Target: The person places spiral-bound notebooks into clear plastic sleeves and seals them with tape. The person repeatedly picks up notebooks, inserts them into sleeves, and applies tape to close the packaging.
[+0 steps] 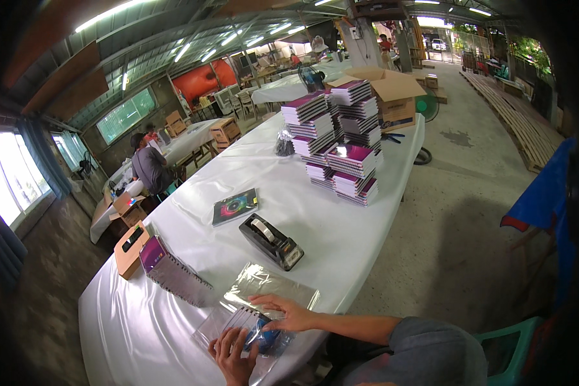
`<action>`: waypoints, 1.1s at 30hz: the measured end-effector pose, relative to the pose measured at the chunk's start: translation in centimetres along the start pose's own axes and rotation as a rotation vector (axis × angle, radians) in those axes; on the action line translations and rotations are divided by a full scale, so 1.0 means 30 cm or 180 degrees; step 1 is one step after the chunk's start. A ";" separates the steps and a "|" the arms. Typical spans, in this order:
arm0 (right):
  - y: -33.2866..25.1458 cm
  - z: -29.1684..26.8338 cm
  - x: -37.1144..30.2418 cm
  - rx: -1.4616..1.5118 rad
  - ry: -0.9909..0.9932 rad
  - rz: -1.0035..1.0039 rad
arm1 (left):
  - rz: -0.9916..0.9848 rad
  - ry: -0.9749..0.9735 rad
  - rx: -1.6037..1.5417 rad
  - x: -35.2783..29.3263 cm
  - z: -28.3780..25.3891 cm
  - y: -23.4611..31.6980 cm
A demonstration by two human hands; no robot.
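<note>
A spiral notebook with a blue cover (261, 337) lies at the near edge of the table, in a clear plastic sleeve (254, 282) whose shiny film spreads out beyond it. My left hand (233, 354) rests on the sleeve at the notebook's near left, fingers apart. From the right, my right hand (291, 315) reaches over the notebook's far side, its fingers stretched out on the film. Neither hand is wrapped round anything. A black tape dispenser (271, 241) stands just beyond the sleeve. To the left, a row of purple-covered spiral notebooks (174, 273) stands on edge.
Tall stacks of purple spiral notebooks (341, 138) rise at the table's far end, before an open cardboard box (395, 96). A dark notebook (235, 206) lies mid-table. A phone (133, 238) rests on a small brown box (127, 262). Another person (151, 166) sits at a further table.
</note>
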State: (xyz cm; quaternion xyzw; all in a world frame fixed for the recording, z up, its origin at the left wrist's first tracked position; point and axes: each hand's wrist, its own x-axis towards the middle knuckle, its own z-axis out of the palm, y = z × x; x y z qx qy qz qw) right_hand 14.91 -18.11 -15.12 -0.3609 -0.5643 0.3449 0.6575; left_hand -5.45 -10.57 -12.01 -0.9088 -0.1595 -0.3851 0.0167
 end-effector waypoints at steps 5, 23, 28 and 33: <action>-0.067 -0.006 0.029 -0.1161 -0.0087 -0.0638 | -0.0117 -0.0023 -0.0310 0.018 -0.024 0.031; -0.173 -0.065 0.123 -0.0935 -0.0019 -0.0636 | -0.0243 -0.0001 -0.0638 -0.001 -0.009 0.011; -0.084 -0.067 0.057 -0.1680 -0.0965 -0.0733 | -0.0202 -0.0219 -0.0533 -0.016 -0.006 -0.002; -0.030 -0.088 0.056 -0.0920 -0.0882 -0.0278 | 0.0365 -0.1059 -0.0001 -0.025 -0.022 -0.047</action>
